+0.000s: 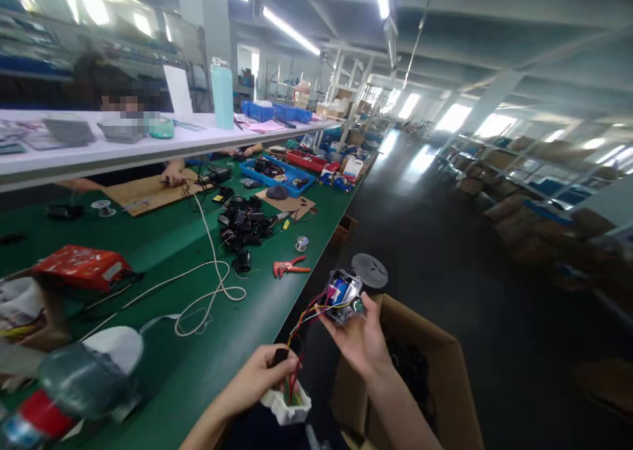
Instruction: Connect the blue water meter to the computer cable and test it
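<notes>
My right hand is closed around the edge of a clear plastic housing, which holds a blue cylindrical part. Red, yellow and white wires run from this housing to my left hand. Between the left thumb and fingers is a small black part on those wires; its exact kind is unclear. Just below the left fingers sits a white casing with red wires and something green inside. Whether the left hand also supports the casing is hidden.
An open cardboard box with dark items stands below my right forearm. On the green bench lie red-handled pliers, a wire spool, black parts and a looping white cable. Opposite, another person's hand works under the shelf.
</notes>
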`<state>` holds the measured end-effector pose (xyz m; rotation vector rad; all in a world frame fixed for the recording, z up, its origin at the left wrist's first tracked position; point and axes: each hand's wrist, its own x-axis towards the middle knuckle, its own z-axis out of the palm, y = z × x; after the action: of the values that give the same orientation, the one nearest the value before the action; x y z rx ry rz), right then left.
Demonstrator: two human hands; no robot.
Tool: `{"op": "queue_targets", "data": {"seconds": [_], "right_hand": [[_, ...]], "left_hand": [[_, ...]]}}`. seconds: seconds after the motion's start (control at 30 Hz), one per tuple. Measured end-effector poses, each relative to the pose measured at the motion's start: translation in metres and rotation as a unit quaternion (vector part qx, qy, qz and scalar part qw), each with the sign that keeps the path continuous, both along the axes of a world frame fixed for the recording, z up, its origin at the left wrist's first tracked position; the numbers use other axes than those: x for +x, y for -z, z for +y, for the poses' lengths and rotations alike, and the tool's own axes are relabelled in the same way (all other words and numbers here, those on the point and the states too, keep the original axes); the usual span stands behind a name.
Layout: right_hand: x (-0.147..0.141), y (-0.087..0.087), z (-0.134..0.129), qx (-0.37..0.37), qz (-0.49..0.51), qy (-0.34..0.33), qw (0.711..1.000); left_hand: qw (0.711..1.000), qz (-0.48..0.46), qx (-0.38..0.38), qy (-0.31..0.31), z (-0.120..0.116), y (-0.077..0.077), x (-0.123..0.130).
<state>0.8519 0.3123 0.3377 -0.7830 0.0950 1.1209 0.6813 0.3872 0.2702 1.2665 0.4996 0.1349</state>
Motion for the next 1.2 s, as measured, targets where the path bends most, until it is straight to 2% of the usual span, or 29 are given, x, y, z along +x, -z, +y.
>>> {"op": "queue_targets", "data": {"seconds": [0.13,0.23,0.43,0.5,0.57,0.63,0.7,0.8,0.9,0.97,1.03,1.13,1.2], "right_hand": [[0.041,0.004,0.045,-0.01,-0.003,-0.008,1.0],[0.056,0.012,0.085,-0.028,-0.002,-0.064,0.998],[0.055,0.031,0.184,-0.052,0.032,-0.235,0.97],[0.048,0.037,0.216,-0.063,0.051,-0.281,0.956],[0.04,0.04,0.242,-0.052,0.052,-0.342,0.937],[0.032,0.039,0.264,-0.026,0.041,-0.416,0.908],[0.022,0.037,0.283,0.001,0.024,-0.492,0.87],[0.005,0.034,0.307,0.052,0.007,-0.585,0.81],[-0.014,0.037,0.333,0.095,0.008,-0.639,0.764],[-0.028,0.04,0.354,0.1,0.022,-0.66,0.745],[-0.045,0.045,0.378,0.069,0.04,-0.666,0.742],[-0.073,0.053,0.42,0.006,0.035,-0.619,0.784],[-0.093,0.06,0.451,-0.01,0.014,-0.58,0.814]], "left_hand": [[0.997,-0.023,-0.076,-0.006,0.039,-0.003,0.032],[0.994,-0.025,-0.095,-0.045,0.059,0.0,0.038],[0.971,0.012,-0.096,-0.219,0.089,0.005,0.025],[0.957,0.061,-0.013,-0.284,0.099,0.006,0.021],[0.921,0.156,0.144,-0.326,0.11,0.008,0.018],[0.854,0.271,0.283,-0.343,0.122,0.01,0.017],[0.782,0.376,0.347,-0.356,0.135,0.011,0.018],[0.699,0.482,0.348,-0.397,0.156,0.01,0.017],[0.649,0.531,0.312,-0.447,0.181,0.005,0.012],[0.625,0.547,0.295,-0.472,0.2,0.002,0.006],[0.609,0.55,0.283,-0.497,0.219,0.003,-0.001],[0.58,0.549,0.266,-0.54,0.239,0.012,-0.012],[0.561,0.542,0.26,-0.569,0.239,0.023,-0.017]]}}
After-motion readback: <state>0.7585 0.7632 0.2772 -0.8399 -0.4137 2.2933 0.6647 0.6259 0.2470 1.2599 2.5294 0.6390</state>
